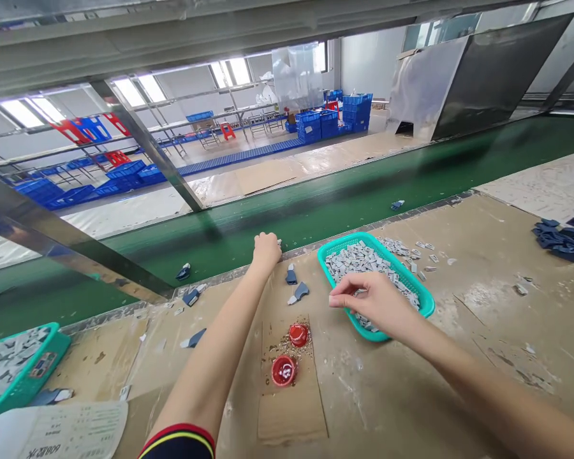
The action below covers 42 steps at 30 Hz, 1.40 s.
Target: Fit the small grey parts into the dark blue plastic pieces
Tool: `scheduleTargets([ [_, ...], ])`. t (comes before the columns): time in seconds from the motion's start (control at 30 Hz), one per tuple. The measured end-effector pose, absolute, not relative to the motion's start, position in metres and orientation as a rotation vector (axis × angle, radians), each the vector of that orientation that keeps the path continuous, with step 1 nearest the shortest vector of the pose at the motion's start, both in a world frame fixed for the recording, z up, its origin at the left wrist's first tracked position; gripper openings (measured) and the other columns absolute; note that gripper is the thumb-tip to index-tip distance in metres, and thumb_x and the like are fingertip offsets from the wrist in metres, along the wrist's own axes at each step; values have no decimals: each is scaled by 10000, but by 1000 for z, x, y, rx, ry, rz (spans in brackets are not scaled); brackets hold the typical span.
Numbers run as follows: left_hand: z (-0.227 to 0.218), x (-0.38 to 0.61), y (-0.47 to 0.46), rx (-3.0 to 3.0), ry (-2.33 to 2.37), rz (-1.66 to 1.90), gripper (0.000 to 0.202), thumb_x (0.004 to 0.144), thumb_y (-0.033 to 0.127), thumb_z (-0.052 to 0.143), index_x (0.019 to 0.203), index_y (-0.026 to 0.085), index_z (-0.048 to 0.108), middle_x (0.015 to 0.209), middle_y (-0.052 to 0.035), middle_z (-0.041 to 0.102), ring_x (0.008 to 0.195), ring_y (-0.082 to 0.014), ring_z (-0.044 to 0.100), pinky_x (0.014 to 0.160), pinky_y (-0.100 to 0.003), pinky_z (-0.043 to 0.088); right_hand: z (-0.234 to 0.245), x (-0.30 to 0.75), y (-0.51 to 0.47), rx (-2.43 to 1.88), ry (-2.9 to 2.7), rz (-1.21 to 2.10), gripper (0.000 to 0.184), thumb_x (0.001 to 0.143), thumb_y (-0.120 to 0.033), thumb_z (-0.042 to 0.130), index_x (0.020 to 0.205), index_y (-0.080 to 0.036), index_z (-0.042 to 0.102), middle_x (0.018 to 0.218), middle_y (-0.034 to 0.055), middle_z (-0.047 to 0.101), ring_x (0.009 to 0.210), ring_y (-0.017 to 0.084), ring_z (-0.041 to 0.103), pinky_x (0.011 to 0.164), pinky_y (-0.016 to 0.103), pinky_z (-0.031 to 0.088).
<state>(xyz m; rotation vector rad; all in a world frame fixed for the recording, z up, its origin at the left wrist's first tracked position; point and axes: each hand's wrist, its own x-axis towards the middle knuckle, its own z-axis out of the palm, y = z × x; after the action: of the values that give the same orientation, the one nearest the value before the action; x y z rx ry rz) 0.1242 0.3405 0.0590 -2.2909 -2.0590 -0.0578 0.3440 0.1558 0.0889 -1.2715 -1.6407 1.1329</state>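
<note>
My left hand point(266, 250) is stretched forward to the near edge of the green conveyor belt point(316, 205). Its fingers are curled closed, and a bit of something light grey shows at their right side. My right hand point(370, 301) is pinched above the near left side of a teal basket point(428, 307) full of small grey plastic pieces point(358, 261); anything between its fingertips is too small to make out. Between my arms lie two dark blue parts with light tips point(300, 292). Nearer to me, two small red cups point(284, 371) sit on a cardboard strip point(291, 414), one holding liquid.
Loose grey pieces point(397, 247) lie beyond the basket, and a pile of dark blue parts point(564, 239) is at far right. Another teal basket point(52, 347) and a printed paper point(76, 427) are at left. A slanted metal post point(143, 146) stands behind the belt.
</note>
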Motion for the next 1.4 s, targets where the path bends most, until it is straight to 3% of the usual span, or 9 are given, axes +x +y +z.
scheduleTargets([
  [0.17,69,108,308,-2312,-2092,-59,265,870,330,545,1047,139,591,1147,-93,571,1054,-227,542,893,-450,441,66,300,124,-1195,-1355,1464,163,773,-357,670,796,-196,682,736,26,689,647,168,614,572,274,506],
  [0.47,69,84,264,-2520,-2195,54,225,880,324,536,1002,150,610,1036,-68,623,927,-184,599,818,-389,493,43,274,121,-1241,-1460,1308,140,820,-305,607,762,-179,624,716,19,683,625,146,609,562,242,464],
  [0.67,69,78,264,-2511,-2256,55,229,859,320,568,1003,146,608,1062,-75,609,965,-200,583,841,-412,479,33,274,123,-1242,-1495,1296,149,822,-312,605,762,-176,617,718,27,678,639,156,612,575,249,460],
  [0.83,68,81,246,-2512,-2230,-91,203,811,286,623,947,137,615,1171,-88,552,1134,-256,478,941,-488,389,36,275,123,-1203,-1418,1395,208,808,-369,624,759,-167,608,698,32,665,638,158,600,539,238,437],
  [0.93,67,76,225,-2546,-2210,-273,149,783,226,638,895,132,606,1224,-92,504,1185,-274,413,965,-493,349,46,278,121,-1157,-1304,1559,275,779,-425,651,779,-153,608,689,32,650,628,147,581,522,225,414],
  [1.1,62,61,190,-2604,-2262,-731,43,820,146,528,854,147,553,965,-84,579,1009,-242,519,899,-440,394,66,288,113,-1059,-1121,1752,305,767,-443,679,825,-149,621,718,12,630,624,104,535,562,206,388],
  [1.3,73,65,127,-2385,-2499,-1528,324,933,357,321,1153,145,431,1053,-140,612,944,-219,608,822,-398,486,78,297,110,-1015,-1087,1734,299,771,-449,683,808,-161,615,713,12,631,617,102,518,533,199,375],
  [1.4,80,82,89,-2242,-2594,-2059,370,919,399,392,1185,151,464,1142,-129,614,1001,-196,617,898,-352,474,84,298,106,-1033,-1130,1684,285,785,-450,670,799,-170,616,713,11,632,603,102,516,505,197,367],
])
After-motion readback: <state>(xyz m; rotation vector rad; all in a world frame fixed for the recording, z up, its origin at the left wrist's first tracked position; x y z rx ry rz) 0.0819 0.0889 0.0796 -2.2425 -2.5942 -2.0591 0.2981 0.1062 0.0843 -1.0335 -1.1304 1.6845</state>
